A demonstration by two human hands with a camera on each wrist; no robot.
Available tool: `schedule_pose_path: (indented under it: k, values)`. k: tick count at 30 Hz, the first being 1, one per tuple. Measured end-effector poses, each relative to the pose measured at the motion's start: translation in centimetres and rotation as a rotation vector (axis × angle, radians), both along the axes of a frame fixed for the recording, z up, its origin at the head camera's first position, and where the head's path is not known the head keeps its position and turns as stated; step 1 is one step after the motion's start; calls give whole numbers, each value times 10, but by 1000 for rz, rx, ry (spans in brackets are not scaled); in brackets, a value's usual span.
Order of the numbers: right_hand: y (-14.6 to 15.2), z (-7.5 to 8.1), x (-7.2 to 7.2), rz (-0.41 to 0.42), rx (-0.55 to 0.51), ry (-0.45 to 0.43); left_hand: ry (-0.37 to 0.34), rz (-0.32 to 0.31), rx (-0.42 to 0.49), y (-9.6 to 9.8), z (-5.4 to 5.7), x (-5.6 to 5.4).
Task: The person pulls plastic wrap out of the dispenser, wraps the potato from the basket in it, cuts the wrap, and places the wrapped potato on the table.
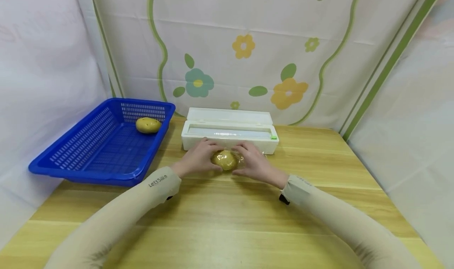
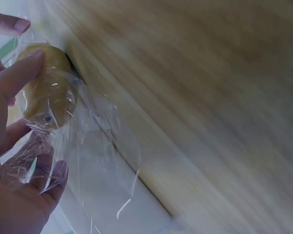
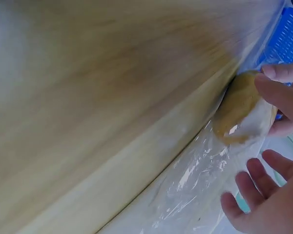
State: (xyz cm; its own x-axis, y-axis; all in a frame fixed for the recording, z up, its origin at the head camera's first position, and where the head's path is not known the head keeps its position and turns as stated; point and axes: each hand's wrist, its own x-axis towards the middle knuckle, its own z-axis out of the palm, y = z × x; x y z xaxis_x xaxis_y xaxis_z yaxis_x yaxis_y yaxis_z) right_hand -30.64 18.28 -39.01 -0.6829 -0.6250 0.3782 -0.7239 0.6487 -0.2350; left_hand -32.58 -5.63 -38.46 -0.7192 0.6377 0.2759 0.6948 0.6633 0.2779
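Observation:
A yellow potato [image 1: 226,160] is held between both hands just in front of the white box, with clear plastic wrap [image 3: 185,180] around it and trailing off loosely. My left hand [image 1: 201,155] grips the potato from its left side. In the left wrist view, its thumb presses the potato [image 2: 49,92] while crumpled wrap lies among the fingers. From the other side, my right hand [image 1: 256,162] holds the wrapped potato, thumb on top. Its other fingers [image 3: 251,183] are loosely bent beside the film in the right wrist view.
The long white wrap dispenser box [image 1: 230,143] stands behind the hands, lid up, with a film roll inside and a green slider [image 1: 273,137] at its right end. To the left, a blue plastic basket [image 1: 85,178] contains another potato [image 1: 148,125]. A flowered curtain [image 1: 213,44] hangs behind the wooden table [image 1: 227,229].

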Motion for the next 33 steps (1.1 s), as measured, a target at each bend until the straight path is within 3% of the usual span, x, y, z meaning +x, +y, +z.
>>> schedule_pose_path:
  k: [6, 12, 18, 22, 27, 33]
  values:
    - [-12, -7, -6, -33, -3, -21, 18, -53, 25, -3, -3, -4]
    - [-14, 3, -8, -28, -67, -108, -6, -88, 80, -6, -3, -5]
    - [-9, 8, -15, 55, -61, -138, -45, -65, 80, -6, -1, -4]
    - [-6, 10, -17, 98, -50, -132, -23, -46, 45, -4, -1, -4]
    - [-6, 11, -18, 74, 20, -98, 14, -21, 21, -3, -3, -2]
    - [-10, 12, -15, 27, 74, -85, -16, 15, 23, -3, -3, -1]
